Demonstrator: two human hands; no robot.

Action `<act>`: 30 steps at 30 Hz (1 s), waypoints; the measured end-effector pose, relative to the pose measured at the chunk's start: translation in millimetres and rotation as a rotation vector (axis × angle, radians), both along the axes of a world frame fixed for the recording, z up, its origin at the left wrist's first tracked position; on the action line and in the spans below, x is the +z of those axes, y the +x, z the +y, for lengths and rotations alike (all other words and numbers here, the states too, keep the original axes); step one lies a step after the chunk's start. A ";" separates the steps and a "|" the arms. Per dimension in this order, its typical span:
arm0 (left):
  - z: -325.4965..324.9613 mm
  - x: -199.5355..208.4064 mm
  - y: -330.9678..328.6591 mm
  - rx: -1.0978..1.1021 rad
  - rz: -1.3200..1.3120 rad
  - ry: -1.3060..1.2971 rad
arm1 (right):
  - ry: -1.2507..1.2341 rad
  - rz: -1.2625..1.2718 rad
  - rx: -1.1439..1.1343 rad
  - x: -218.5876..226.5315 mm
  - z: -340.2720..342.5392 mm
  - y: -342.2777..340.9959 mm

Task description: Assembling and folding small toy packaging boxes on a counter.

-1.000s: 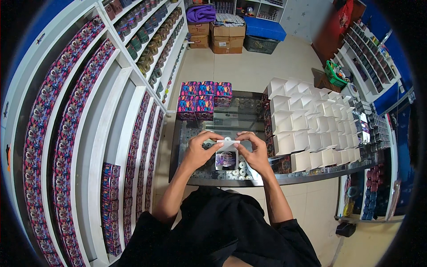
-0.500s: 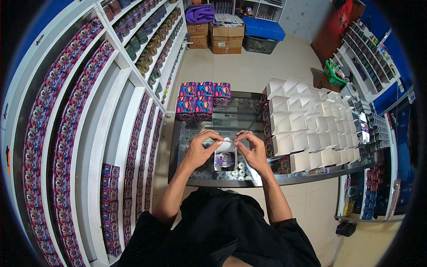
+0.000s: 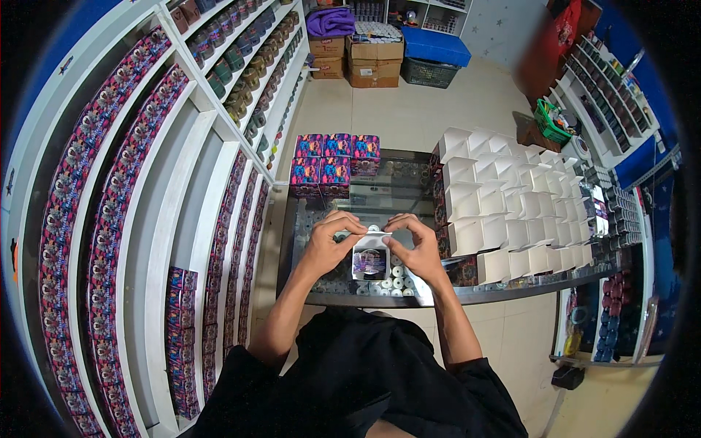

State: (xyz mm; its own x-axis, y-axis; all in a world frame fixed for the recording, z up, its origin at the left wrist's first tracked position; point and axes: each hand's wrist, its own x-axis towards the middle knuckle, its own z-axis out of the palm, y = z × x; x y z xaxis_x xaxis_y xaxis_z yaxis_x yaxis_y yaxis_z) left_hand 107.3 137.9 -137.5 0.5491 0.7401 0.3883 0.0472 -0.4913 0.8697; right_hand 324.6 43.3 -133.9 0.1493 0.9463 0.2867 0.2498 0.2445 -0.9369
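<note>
Left hand [image 3: 339,238] and right hand [image 3: 412,242] pinch a box flap [image 3: 374,239] — patterned boxes [image 3: 335,170] at eleven o'clock, open boxes [image 3: 493,198] at two.

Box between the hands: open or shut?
Open. The small box has its white flap raised, pinched by left hand and right hand; a dark printed item shows inside.

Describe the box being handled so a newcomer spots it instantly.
Find the glass-topped counter. Near its front edge, between the left hand and right hand, is one open white-lined box. Unlike the clustered open boxes rightward, it stands apart, fingers at its flap, a dark item visible inside.
</note>
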 end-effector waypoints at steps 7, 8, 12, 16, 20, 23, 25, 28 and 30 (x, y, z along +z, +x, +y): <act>-0.8 1.0 -1.8 -0.004 -0.014 0.057 | -0.157 -0.108 0.057 12.3 0.9 -1.2; -0.6 1.1 -1.5 -0.010 -0.016 0.065 | -0.156 -0.108 0.056 11.6 0.6 -0.1; -2.5 1.2 -3.6 -0.005 -0.013 0.060 | -0.134 -0.108 0.087 10.0 0.8 -0.4; -2.8 0.5 -5.4 0.007 0.005 0.057 | -0.134 -0.137 0.087 16.2 -0.4 -0.7; -8.1 11.2 -4.3 0.038 0.045 -0.022 | -0.136 -0.143 0.093 19.6 -1.1 1.2; -10.9 23.4 -3.9 0.003 0.065 -0.021 | -0.113 -0.166 0.098 19.7 -2.4 3.6; -9.8 20.0 -5.9 0.016 0.083 -0.036 | -0.121 -0.154 0.101 19.3 -2.6 1.9; -9.9 21.6 -6.4 0.024 0.135 -0.074 | -0.116 -0.132 0.116 16.6 -2.3 2.3; -10.5 24.4 -6.6 0.020 0.170 -0.095 | -0.145 -0.125 0.112 19.2 -4.9 0.5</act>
